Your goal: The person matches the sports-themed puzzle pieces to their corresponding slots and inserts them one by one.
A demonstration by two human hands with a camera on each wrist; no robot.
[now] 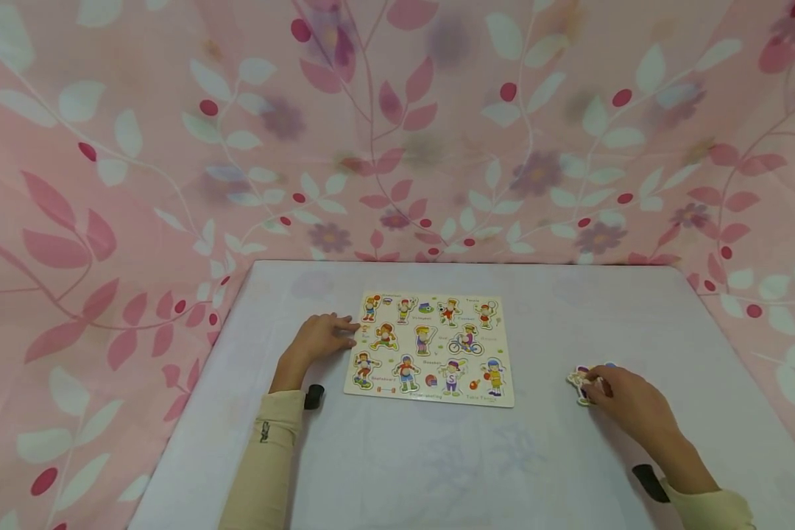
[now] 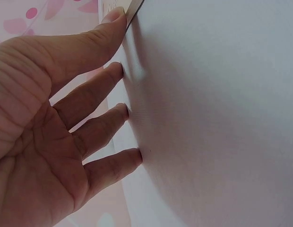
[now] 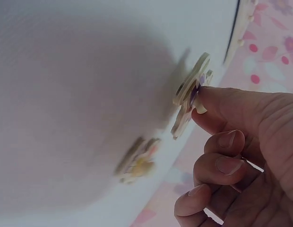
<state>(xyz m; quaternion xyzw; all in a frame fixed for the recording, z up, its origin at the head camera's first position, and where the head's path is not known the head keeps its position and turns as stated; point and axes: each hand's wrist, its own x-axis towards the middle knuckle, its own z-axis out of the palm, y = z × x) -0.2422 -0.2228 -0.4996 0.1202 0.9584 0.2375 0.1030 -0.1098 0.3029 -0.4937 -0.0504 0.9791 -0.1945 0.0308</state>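
Note:
A wooden peg puzzle board (image 1: 407, 369) with printed sports figures lies on the table. At its left edge, my left hand (image 1: 321, 337) touches the border. In the left wrist view the thumb (image 2: 113, 26) presses on the board's edge, and the other fingers, spread and nearly straight, touch the white cloth. To the right of the board, my right hand (image 1: 626, 401) pinches a figure-shaped puzzle piece (image 3: 189, 92) between thumb and index finger, tilted on edge close to the tabletop. Another puzzle piece (image 3: 139, 163), blurred, lies near it on the cloth.
White cloth (image 1: 450, 471) covers the table. Pink flowered fabric (image 1: 404, 132) hangs behind the table and at its sides. A black wrist strap part (image 1: 314, 397) shows beside the left sleeve and another (image 1: 651, 483) beside the right.

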